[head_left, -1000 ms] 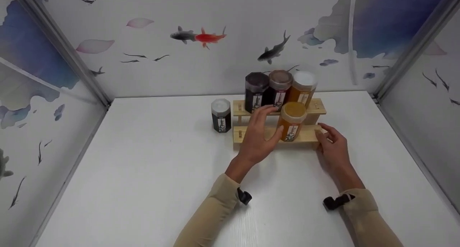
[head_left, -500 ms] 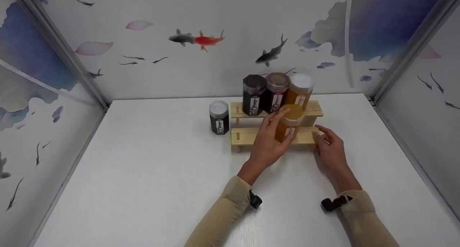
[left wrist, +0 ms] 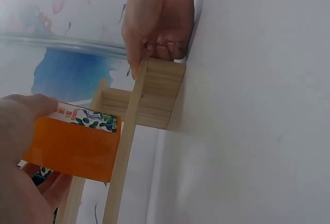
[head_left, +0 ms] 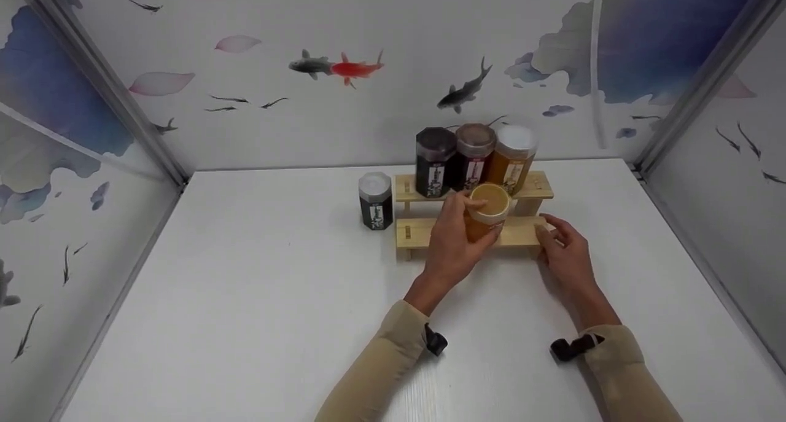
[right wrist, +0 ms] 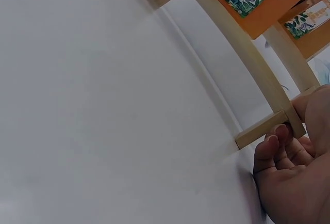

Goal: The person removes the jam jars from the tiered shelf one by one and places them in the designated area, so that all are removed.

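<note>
My left hand (head_left: 452, 241) grips an amber jar (head_left: 481, 230) with a yellow lid, thumb on the near side and fingers on the far side. The jar leans a little over the lower step of a wooden two-step rack (head_left: 522, 233); in the left wrist view the orange jar body (left wrist: 72, 146) has its base right at the board. At the rack's right end, my right hand (head_left: 568, 250) pinches the lower board. The right wrist view shows that hand's curled fingertips (right wrist: 281, 131) under the board end, beside the leg.
On the upper step stand a black-lidded dark jar (head_left: 435, 164), a brown-lidded dark red jar (head_left: 474, 158) and a white-lidded amber jar (head_left: 514, 155). A grey-lidded dark jar (head_left: 375, 202) stands on the white table (head_left: 258, 299), left of the rack. Printed panels (head_left: 245, 127) enclose the table.
My left hand has moved right and closed round the yellow-lidded jar, which has shifted slightly left and tipped towards me. My right hand keeps its hold on the rack's end.
</note>
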{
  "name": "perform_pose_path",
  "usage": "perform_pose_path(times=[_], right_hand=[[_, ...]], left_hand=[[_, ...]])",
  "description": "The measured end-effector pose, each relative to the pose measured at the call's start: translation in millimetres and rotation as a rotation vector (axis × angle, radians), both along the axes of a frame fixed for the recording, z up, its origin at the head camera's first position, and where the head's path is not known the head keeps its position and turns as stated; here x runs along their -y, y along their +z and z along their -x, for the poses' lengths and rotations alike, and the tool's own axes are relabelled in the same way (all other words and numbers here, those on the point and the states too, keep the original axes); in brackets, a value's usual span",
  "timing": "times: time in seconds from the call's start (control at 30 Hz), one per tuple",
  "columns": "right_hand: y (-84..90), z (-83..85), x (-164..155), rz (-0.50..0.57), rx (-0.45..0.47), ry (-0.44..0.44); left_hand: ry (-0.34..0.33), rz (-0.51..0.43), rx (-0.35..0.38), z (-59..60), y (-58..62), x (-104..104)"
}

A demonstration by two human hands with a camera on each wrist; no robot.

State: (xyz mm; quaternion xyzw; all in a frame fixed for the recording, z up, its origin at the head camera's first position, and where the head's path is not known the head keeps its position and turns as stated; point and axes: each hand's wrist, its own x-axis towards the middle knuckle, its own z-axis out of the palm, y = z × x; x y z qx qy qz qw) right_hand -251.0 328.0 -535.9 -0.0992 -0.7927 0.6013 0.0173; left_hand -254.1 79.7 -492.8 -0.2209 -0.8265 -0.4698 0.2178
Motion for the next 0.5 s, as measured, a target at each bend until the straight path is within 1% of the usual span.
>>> perform_pose_path(times=[0.17,0.27,0.33,0.4,0.5], right_hand=[[-2.1,0.2,-3,-0.05,-0.017,-0.009],[-3.9,1.9,-4,-0.048,-0.018,-0.003],[-4.6,3.5,-5,-0.039,-0.016,0.007],[-4.2,4.0,-6,-0.041,-0.014,0.011],[-2.5,3.7,-4,-0.035,0.006,0.004]], left_hand=[[-0.05,-0.016,-0.031,1.1,-6.5,2],[-0.086,-0.06,-0.046,2.4,-10.6,6],[-0.103,-0.106,-0.057,3.7,-11.4,10],[-0.119,-0.154,-0.07,5.0,-9.3,14],[-0.116,-0.177,-0.112,6.9,-0.3,22]])
